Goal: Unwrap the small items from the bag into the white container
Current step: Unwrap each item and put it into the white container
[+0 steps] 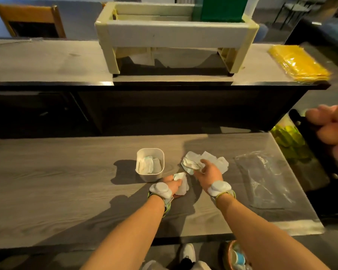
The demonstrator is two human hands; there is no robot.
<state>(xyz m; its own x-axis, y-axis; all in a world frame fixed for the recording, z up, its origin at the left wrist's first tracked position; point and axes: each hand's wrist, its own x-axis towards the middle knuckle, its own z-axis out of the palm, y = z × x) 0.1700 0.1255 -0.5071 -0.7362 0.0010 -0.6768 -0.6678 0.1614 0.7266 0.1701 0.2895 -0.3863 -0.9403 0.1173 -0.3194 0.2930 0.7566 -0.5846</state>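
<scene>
A small white container point(160, 162) stands on the grey wooden table, with several unwrapped flat white items lying inside it. Just right of it, my left hand point(173, 185) grips a small white wrapped item point(181, 182) against the table. My right hand point(208, 171) rests on a pile of crumpled white wrappers point(205, 159), its fingers closed on one of them. A clear, flattened plastic bag point(265, 178) lies to the right of the pile. Both wrists carry white sensor bands.
Behind the table rises a dark counter front with a higher shelf; a cream frame stand point(174, 30) and a yellow packet point(299, 63) sit there. Another person's hand point(332, 129) shows at the right edge. A wooden chair point(29, 18) stands far left.
</scene>
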